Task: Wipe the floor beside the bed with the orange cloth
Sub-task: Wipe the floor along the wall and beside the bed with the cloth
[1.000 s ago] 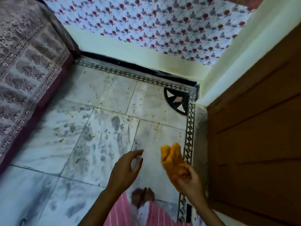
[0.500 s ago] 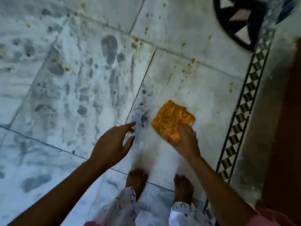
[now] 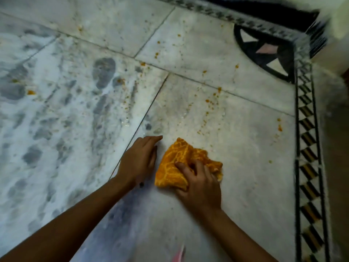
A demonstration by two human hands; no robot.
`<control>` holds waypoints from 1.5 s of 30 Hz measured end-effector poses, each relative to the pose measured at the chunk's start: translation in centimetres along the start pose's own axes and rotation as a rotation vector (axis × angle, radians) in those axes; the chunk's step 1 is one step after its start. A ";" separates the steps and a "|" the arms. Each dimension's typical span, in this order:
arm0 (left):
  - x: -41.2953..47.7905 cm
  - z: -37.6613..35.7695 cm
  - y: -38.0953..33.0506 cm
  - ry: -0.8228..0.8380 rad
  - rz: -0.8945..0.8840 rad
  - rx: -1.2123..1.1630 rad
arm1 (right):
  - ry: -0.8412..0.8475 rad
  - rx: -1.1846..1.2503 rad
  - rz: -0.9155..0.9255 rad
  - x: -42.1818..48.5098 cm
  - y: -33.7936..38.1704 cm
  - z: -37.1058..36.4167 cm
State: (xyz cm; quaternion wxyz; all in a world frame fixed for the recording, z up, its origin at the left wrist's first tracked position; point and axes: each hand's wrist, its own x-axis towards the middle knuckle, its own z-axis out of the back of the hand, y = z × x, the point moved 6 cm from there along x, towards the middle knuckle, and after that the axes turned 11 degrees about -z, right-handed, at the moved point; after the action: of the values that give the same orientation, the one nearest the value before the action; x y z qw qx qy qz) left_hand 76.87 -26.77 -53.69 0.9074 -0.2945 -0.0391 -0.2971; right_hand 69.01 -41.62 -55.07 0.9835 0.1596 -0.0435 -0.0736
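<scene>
On the stained white marble floor (image 3: 245,157), the crumpled orange cloth (image 3: 174,167) has landed, gripped by the right hand (image 3: 199,186). The left hand (image 3: 138,161) now lies flat beside it, empty; wiping can start.

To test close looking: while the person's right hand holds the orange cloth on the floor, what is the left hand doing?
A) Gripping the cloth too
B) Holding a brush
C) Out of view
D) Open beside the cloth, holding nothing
D: the left hand lies open with straight fingers beside the orange cloth, which only the right hand grips.
</scene>
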 end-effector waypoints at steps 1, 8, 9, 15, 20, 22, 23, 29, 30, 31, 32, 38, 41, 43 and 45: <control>0.5 0.1 0.2 -0.013 0.014 -0.020 | -0.004 0.002 0.000 0.0 0.2 0.1; -3.1 0.0 -0.1 0.015 0.115 -0.035 | 0.291 -0.176 0.609 -12.2 -8.0 0.1; -3.9 -0.2 -0.1 0.029 0.081 -0.029 | 0.249 -0.252 0.562 -10.9 -10.4 1.7; -5.7 -0.4 -0.5 0.059 0.041 0.006 | -0.085 -0.137 -0.297 0.7 -6.0 2.9; -4.5 -0.7 -0.8 0.051 0.074 -0.028 | 0.143 -0.074 0.387 -9.2 -0.4 0.4; -4.4 -0.9 -0.5 0.079 0.061 -0.016 | 0.099 -0.104 0.538 -10.3 -4.9 2.6; -4.3 -0.9 -0.4 0.090 0.054 -0.013 | 0.026 -0.144 0.487 -9.0 -7.5 3.5; -3.0 -1.9 -1.3 0.127 -0.038 0.005 | -0.101 -0.088 -0.596 3.4 -7.7 2.1; -2.4 -2.1 -1.4 0.132 -0.032 -0.001 | -0.116 -0.084 -0.473 2.9 -5.2 1.5; -1.8 -2.2 -1.5 0.139 -0.027 -0.001 | -0.116 -0.088 -0.243 1.0 -3.2 0.9; -1.2 -2.5 -1.6 0.152 -0.025 0.003 | -0.050 -0.086 -0.008 -2.3 -2.2 0.4; 0.8 -3.8 -2.3 0.241 -0.135 0.069 | -0.162 -0.170 -0.191 -4.8 -16.7 6.5; 1.6 -4.8 -3.2 0.264 -0.176 0.092 | -0.182 -0.131 -0.733 3.4 -17.3 6.3; 2.5 -5.4 -3.8 0.274 -0.190 0.105 | -0.185 -0.195 -0.640 5.9 -13.2 4.6; 3.4 -5.7 -3.9 0.285 -0.186 0.122 | -0.162 -0.175 -0.262 3.2 -9.5 3.5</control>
State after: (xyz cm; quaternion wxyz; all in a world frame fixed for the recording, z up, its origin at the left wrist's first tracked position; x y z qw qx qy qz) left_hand 76.87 -34.19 -55.59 0.8885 -0.1890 0.0447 -0.4157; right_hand 70.58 -52.15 -54.63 0.9689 0.0715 -0.0951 -0.2170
